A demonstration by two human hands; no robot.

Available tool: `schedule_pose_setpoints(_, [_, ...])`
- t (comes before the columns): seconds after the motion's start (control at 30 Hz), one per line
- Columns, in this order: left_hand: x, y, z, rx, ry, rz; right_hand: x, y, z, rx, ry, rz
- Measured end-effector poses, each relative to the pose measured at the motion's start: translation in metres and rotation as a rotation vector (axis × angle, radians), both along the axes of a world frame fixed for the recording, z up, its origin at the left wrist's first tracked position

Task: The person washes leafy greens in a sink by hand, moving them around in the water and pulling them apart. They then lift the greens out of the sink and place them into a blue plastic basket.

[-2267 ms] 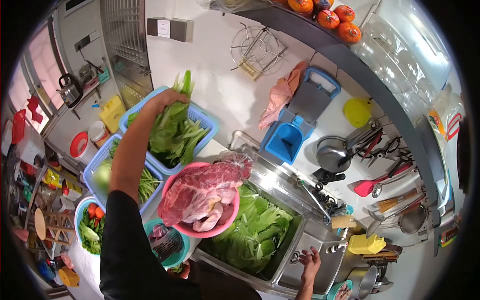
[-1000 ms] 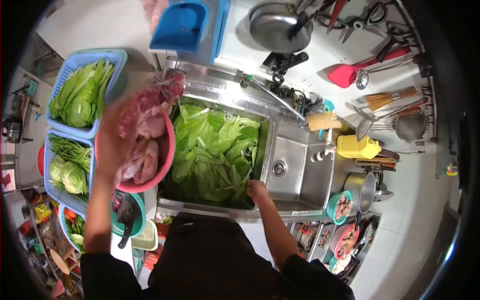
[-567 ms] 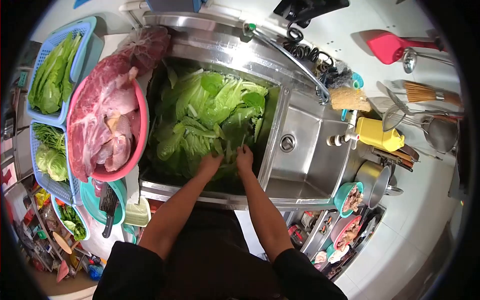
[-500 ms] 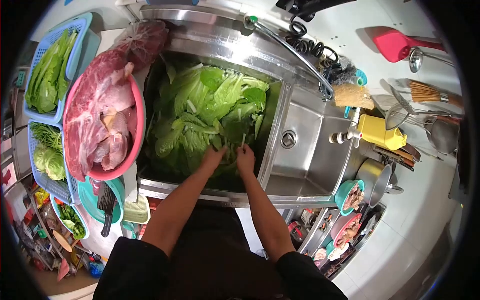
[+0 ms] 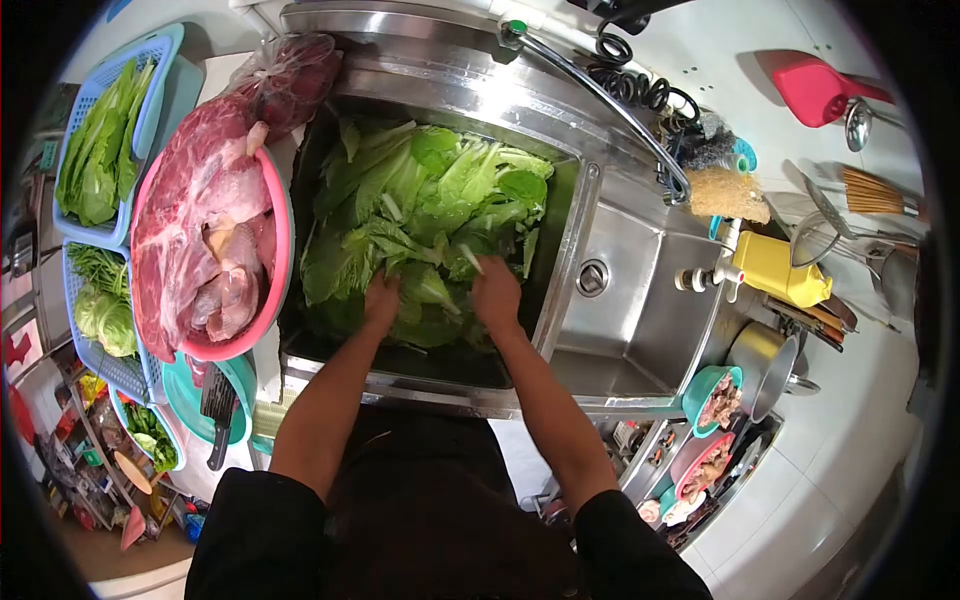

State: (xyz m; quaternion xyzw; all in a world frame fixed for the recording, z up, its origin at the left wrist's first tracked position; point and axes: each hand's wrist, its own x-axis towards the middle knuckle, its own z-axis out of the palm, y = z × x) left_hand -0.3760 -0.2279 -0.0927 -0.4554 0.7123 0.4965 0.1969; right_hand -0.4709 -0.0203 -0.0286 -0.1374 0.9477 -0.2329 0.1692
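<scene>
Leafy greens with pale stalks lie in water in the large left basin of the steel sink. My left hand is down among the leaves near the front of the basin. Its fingertips are hidden under the greens, so I cannot see whether they grip. To its right, my right hand is curled, with a pale stalk at its thumb side and leaves against it. Several loose leaves float between the two hands.
Left of the sink stands a pink basin piled with raw meat. A cleaver lies on a green basin beside blue baskets of vegetables. A tap arches over the sink; a yellow jug stands at right.
My hands have moved apart: the left went leftward, the right slightly up and right. Leaves between them have shifted and spread. The view has moved slightly.
</scene>
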Motion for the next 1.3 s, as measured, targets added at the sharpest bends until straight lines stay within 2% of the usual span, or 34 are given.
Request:
schedule_pose_setpoints(0.07, [0.005, -0.015, -0.011, 0.032, 0.086, -0.025, -0.004, -0.019, 0.013, -0.041, 0.108, 0.270])
schedule_pose_setpoints(0.13, [0.005, -0.019, -0.002, 0.044, 0.079, -0.033, -0.006, -0.018, 0.005, 0.239, 0.003, 0.404])
schedule_pose_setpoints(0.2, [-0.005, -0.020, 0.018, 0.033, -0.007, -0.017, -0.011, -0.013, 0.007, 0.411, -0.073, 0.452])
schedule_pose_setpoints(0.3, [0.017, -0.029, -0.012, 0.046, 0.100, -0.126, -0.023, -0.002, 0.016, 0.489, -0.183, 0.396])
schedule_pose_setpoints(0.37, [0.021, -0.034, -0.009, 0.034, 0.065, -0.183, -0.037, 0.010, 0.011, 0.538, -0.293, 0.334])
schedule_pose_setpoints(0.47, [0.018, -0.030, 0.022, -0.043, 0.073, -0.171, -0.041, 0.021, 0.013, 0.519, -0.182, 0.335])
schedule_pose_setpoints(0.57, [0.009, -0.007, 0.073, -0.242, 0.093, -0.058, -0.046, 0.003, 0.038, 0.265, -0.097, 0.393])
schedule_pose_setpoints(0.6, [0.006, 0.004, 0.086, -0.324, 0.097, -0.014, -0.044, -0.004, 0.033, 0.205, -0.066, 0.447])
schedule_pose_setpoints(0.7, [-0.001, 0.029, 0.107, -0.319, 0.147, 0.124, -0.033, -0.024, -0.004, 0.081, 0.017, 0.570])
schedule_pose_setpoints(0.73, [0.002, 0.031, 0.106, -0.285, 0.185, 0.022, -0.025, -0.022, -0.032, 0.079, 0.036, 0.596])
schedule_pose_setpoints(0.77, [0.004, 0.029, 0.105, -0.261, 0.257, -0.225, -0.018, -0.019, -0.054, 0.076, 0.056, 0.621])
schedule_pose_setpoints(0.83, [0.009, 0.020, 0.099, -0.195, 0.391, -0.722, -0.011, -0.009, -0.070, 0.144, -0.091, 0.650])
schedule_pose_setpoints(0.87, [0.010, 0.016, 0.093, -0.316, 0.455, -0.873, -0.008, -0.003, -0.076, 0.178, -0.164, 0.662])
schedule_pose_setpoints(0.93, [0.008, 0.007, 0.070, -0.564, 0.588, -1.171, -0.018, -0.007, -0.048, 0.368, -0.444, 0.730])
schedule_pose_setpoints(0.97, [0.012, 0.000, 0.060, -0.528, 0.633, -1.206, -0.022, -0.008, -0.035, 0.466, -0.584, 0.758])
schedule_pose_setpoints(1.03, [0.015, -0.017, 0.048, -0.458, 0.725, -1.272, -0.023, 0.001, -0.044, 0.459, -0.592, 0.723])
schedule_pose_setpoints(1.13, [0.004, -0.027, 0.045, -0.474, 0.429, -1.449, -0.035, 0.007, -0.042, 0.402, -0.606, 0.645])
schedule_pose_setpoints(1.17, [0.001, -0.031, 0.046, -0.447, 0.392, -1.424, -0.041, 0.009, -0.039, 0.375, -0.613, 0.613])
schedule_pose_setpoints(1.23, [-0.010, -0.037, 0.059, -0.394, 0.321, -1.374, -0.057, 0.014, -0.013, 0.164, -0.692, 0.444])
schedule_pose_setpoints(1.3, [-0.008, -0.045, 0.063, -0.336, 0.397, -1.152, -0.070, 0.016, 0.013, -0.006, -0.733, 0.293])
